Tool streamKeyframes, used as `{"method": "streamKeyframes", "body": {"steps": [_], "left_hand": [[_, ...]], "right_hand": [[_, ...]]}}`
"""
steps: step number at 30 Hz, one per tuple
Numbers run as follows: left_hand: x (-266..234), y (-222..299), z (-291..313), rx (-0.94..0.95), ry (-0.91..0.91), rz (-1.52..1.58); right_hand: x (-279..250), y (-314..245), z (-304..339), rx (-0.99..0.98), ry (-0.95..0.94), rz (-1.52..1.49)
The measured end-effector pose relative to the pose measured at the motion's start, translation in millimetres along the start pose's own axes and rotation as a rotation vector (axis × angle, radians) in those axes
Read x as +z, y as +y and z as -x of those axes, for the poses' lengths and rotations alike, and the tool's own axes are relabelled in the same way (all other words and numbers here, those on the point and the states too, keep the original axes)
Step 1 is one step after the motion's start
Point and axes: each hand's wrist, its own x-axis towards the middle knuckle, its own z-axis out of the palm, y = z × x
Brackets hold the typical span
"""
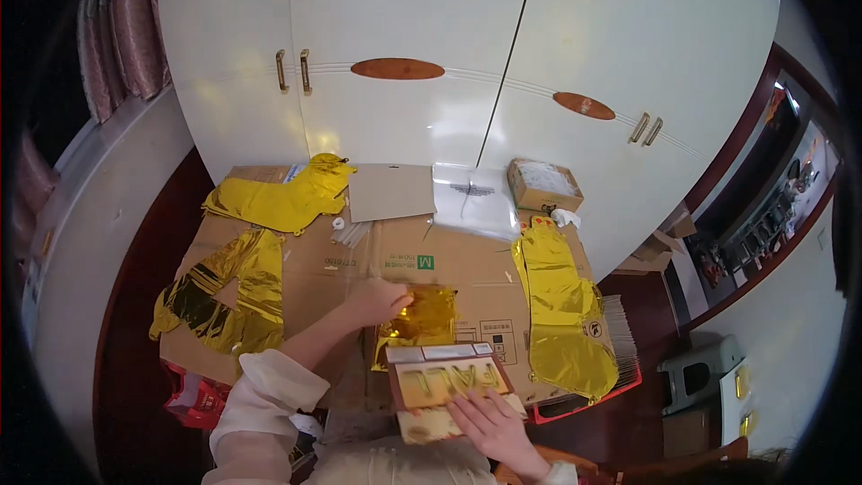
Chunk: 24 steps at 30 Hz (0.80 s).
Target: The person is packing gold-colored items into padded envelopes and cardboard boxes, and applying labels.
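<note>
Near the middle of the cardboard-covered table, my left hand (pixel 377 301) is closed at the upper left edge of a folded gold foil balloon (pixel 426 316), seemingly pinching it. My right hand (pixel 489 424) lies with fingers stretched out on a flat package (pixel 420 385) with a yellow and dark red printed front. This package is tilted at the table's near edge and overlaps the lower part of the folded foil. Whether my right thumb reaches under the package cannot be seen.
Flat gold foil balloons lie at the back left (pixel 278 198), on the left (pixel 233 292) and on the right (pixel 566 305). Along the back are a grey board (pixel 391 193), a clear plastic sheet (pixel 471 200) and a small cardboard box (pixel 544 185). White cabinets (pixel 404 0) stand behind.
</note>
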Motion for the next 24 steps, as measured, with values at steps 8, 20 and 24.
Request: {"method": "streamKeyframes", "body": {"steps": [8, 20, 24], "left_hand": [[-7.3, -27.9, -19.1, -0.08, -0.025, 0.206], [-18.6, -3.1, 15.0, -0.072, 0.056, 0.222], [-28.0, 52.9, 64.1, 0.001, 0.333, -0.271]], "right_hand": [[53.0, -5.9, -57.0, -0.041, 0.028, -0.004], [104.4, -8.5, -75.3, 0.048, 0.024, -0.069], [88.6, 7.0, -80.6, 0.11, 0.001, -0.321]]}}
